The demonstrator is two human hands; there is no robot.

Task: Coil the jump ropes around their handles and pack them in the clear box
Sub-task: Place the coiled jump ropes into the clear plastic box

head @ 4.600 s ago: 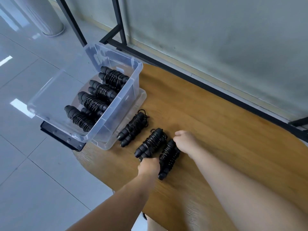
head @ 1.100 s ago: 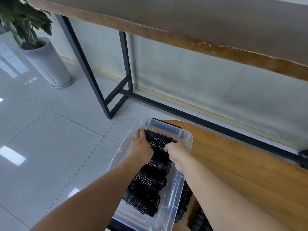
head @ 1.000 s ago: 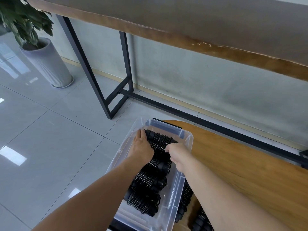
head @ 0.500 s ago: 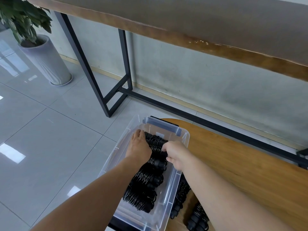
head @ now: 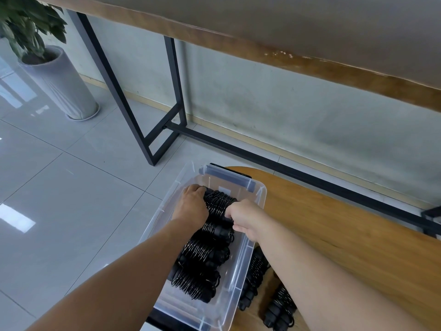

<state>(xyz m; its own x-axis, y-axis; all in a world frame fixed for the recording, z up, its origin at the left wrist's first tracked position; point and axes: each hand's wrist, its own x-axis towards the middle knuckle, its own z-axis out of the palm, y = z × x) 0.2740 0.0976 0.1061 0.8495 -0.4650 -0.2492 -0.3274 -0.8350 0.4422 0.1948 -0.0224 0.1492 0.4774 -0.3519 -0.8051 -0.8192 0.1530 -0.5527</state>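
clear glossy plastic box (head: 259, 194); wood table (head: 334, 230) (matt); glossy floor tiles (head: 71, 199)

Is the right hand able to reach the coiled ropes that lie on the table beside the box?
Probably yes: the two coiled ropes lie uncovered under the right forearm, but the right hand first must release the rope in the box.

Coiled ropes (head: 202, 254) lay in the box (head: 241, 266) at the desk's (head: 334, 230) left edge; two more ropes (head: 255, 275) lay right of it, lower centre.
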